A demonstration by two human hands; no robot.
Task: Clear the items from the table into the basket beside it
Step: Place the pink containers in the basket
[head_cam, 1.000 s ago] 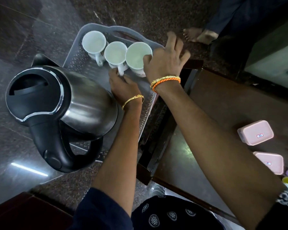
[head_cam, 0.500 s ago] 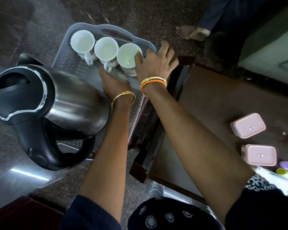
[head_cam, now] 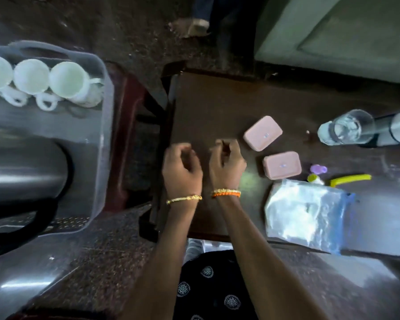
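Pink plastic lidded boxes, one (head_cam: 262, 133) at two o'clock from the right hand (head_cam: 226, 163) and another (head_cam: 282, 165) at three o'clock, lie nearest on the dark wooden table (head_cam: 208, 107). Both hands, the left hand (head_cam: 181, 168) too, hang empty above it, fingers loosely curled. The grey plastic basket (head_cam: 102, 125) sits at nine o'clock, holding three white cups (head_cam: 66, 79) and a steel kettle (head_cam: 21, 167). I'd take one box in each hand, gripping across the short sides, then set them flat in the bare strip of basket between the cups and the kettle.
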